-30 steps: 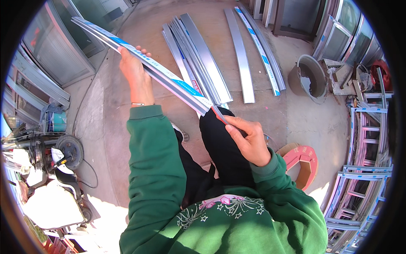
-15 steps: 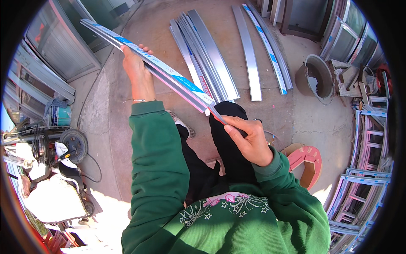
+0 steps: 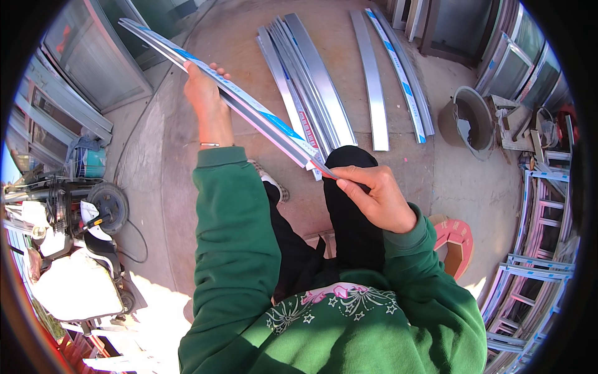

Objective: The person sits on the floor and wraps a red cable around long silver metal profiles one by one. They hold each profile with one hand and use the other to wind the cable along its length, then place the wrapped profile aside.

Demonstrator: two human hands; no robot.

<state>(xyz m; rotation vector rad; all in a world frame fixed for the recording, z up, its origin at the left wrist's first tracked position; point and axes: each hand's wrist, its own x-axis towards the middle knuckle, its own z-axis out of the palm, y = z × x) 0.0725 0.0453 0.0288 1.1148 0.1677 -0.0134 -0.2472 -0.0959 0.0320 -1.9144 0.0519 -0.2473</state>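
Work on the long metal profile [image 3: 265, 123] looks partway along: a thin reddish-grey strip [image 3: 324, 169] stands out from its near end, while blue-and-white film covers much of the upper face. Whether the strip is film or a separate piece, and how much of it is fastened, cannot be told. What appears left is the length between the two hands.

The left hand [image 3: 208, 93] is wrapped around the profile past its middle, thumb on the near side and fingertips showing over the far side. The right hand [image 3: 377, 193] pinches the strip between thumb and forefinger, that grip closed with no gap showing, just above the right knee [image 3: 354, 159].

The profile is held clear of the floor [image 3: 423, 187], slanting from the right knee up toward the floor's far left corner. On the floor, toward its far edge, lie a bundle of profiles [image 3: 324, 81], a lone silver profile [image 3: 373, 87] and a film-covered profile [image 3: 400, 78]; whether any of these is finished cannot be judged. A bucket [image 3: 450, 121] stands near the floor's right edge.
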